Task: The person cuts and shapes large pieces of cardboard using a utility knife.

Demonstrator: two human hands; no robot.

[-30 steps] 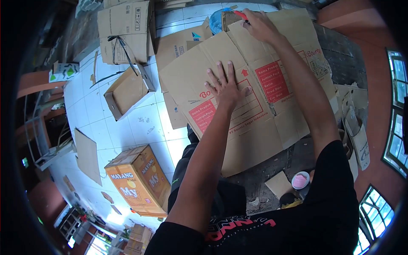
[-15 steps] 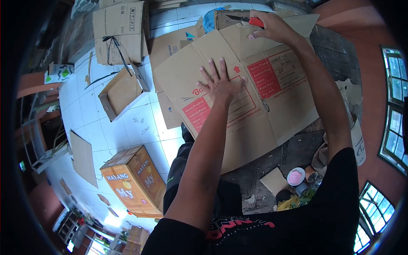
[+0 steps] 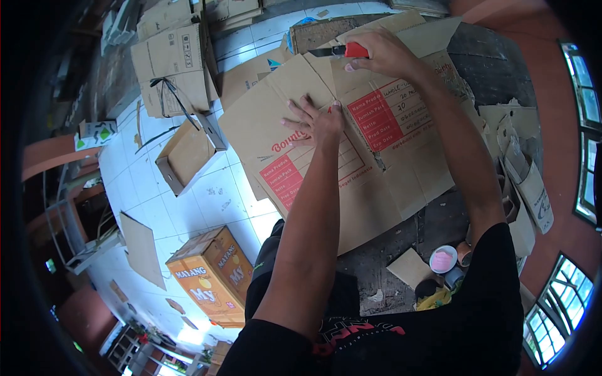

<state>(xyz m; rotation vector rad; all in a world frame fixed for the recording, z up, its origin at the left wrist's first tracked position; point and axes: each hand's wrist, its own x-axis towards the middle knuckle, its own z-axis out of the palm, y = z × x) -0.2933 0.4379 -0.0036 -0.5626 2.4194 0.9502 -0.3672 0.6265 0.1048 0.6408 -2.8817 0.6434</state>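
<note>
A flattened cardboard box (image 3: 357, 207) with red printed labels lies on a dark wooden surface in front of me. My left hand (image 3: 318, 125) rests on its left panel, fingers spread and pressing down beside the red lettering. At the far edge of the cardboard, my right hand (image 3: 382, 53) is closed around the red handle of a utility knife (image 3: 356, 50). Its dark blade points left, overlapping the cardboard's upper edge near the fold between two panels.
Folded cardboard tied with black cord (image 3: 169, 69) stands upper left, near a shallow open box (image 3: 191, 150). An orange carton (image 3: 210, 276) sits on the white tile floor (image 3: 219, 203). A white cup with pink contents (image 3: 443, 259) and a small cardboard piece (image 3: 411, 268) are at lower right.
My right hand has moved the knife left and down, bringing the blade to the cardboard's far edge. The left hand's fingers have bent slightly, and the whole view has shifted a little.
</note>
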